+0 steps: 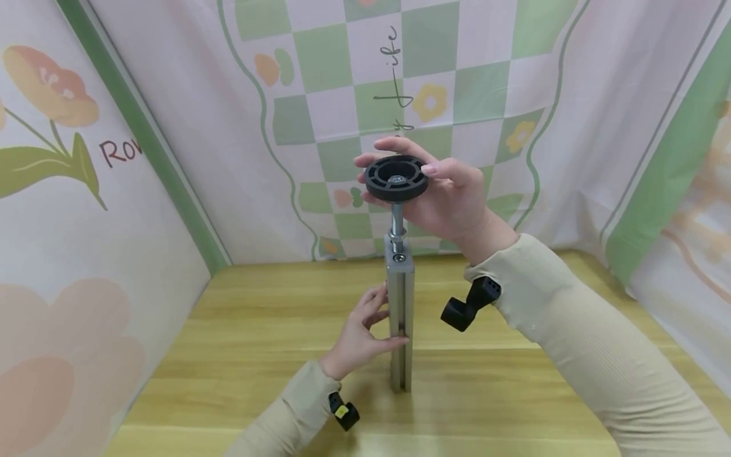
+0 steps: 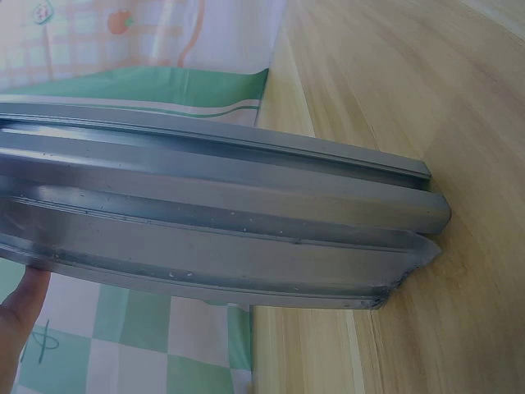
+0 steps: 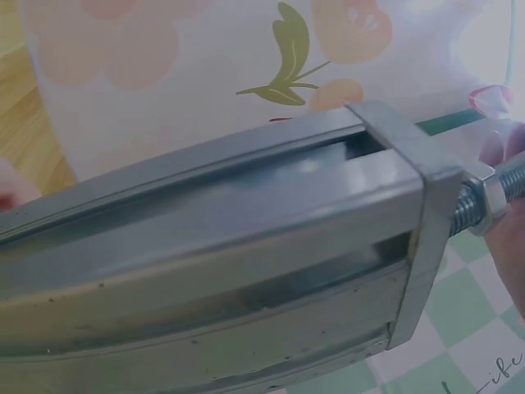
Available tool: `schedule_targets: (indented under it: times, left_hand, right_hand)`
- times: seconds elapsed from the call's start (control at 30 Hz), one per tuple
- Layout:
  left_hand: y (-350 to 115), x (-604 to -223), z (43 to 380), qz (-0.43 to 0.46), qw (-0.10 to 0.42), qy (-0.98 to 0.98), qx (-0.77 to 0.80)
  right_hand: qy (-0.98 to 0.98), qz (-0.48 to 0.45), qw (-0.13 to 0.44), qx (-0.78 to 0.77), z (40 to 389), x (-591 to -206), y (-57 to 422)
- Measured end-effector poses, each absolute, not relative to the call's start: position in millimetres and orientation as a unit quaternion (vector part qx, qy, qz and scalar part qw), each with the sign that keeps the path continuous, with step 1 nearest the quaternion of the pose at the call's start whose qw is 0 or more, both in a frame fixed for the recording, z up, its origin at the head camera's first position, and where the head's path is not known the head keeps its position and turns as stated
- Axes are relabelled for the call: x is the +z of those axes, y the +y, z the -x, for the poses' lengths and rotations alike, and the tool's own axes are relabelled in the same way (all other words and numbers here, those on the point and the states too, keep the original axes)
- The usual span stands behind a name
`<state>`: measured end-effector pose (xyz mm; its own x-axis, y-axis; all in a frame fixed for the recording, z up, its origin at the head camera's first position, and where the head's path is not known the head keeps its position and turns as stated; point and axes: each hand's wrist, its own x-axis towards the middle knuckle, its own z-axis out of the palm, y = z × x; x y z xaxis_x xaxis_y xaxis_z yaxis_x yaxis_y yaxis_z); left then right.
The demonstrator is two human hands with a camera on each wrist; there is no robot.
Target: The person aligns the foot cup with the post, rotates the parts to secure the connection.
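Observation:
A slotted aluminium profile (image 1: 401, 304) stands upright on the wooden table, its jagged lower end showing in the left wrist view. My left hand (image 1: 361, 336) grips it about midway, thumb across the near side and fingers on the left. A metal end plate (image 3: 410, 246) caps its top, with a screw in it. From the plate rises a threaded bolt (image 1: 397, 219) carrying a hex nut (image 3: 493, 201). On top of the bolt sits a round black levelling foot (image 1: 396, 195). My right hand (image 1: 448, 206) holds the foot, thumb on its rim and fingers round the far side.
The wooden table (image 1: 274, 317) reaches back to a hanging cloth (image 1: 320, 120) with green checks and flowers. More printed cloth (image 1: 154, 254) closes off the left, and a further cloth hangs at the right. Small black cameras (image 1: 468, 304) are strapped to both wrists.

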<state>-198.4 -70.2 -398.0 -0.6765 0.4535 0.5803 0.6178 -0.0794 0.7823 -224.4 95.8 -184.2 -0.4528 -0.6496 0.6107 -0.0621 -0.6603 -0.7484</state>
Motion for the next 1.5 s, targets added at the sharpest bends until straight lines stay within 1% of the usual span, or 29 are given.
schedule_targets:
  times: [0.47, 0.87, 0.97, 1.2, 1.5]
  left_hand:
    - [-70, -398, 202, 0.413, 0.082, -0.667, -0.615]
    - [-69, -399, 201, 0.411, 0.08, -0.674, -0.609]
    - [-69, -399, 201, 0.411, 0.08, -0.674, -0.608]
    - [-69, -401, 200, 0.418, 0.09, -0.672, -0.605]
    - [-69, -401, 200, 0.417, 0.096, -0.672, -0.604]
  right_hand:
    - [0.398, 0.478, 0.166, -0.765, 223, -188, 101]
    - [0.427, 0.504, 0.095, -0.745, 230, -193, 104]
    - [0.437, 0.494, 0.07, -0.748, 226, -192, 104]
    - [0.475, 0.469, -0.017, -0.744, 219, -198, 103]
    - [0.509, 0.426, -0.108, -0.74, 212, -198, 97]
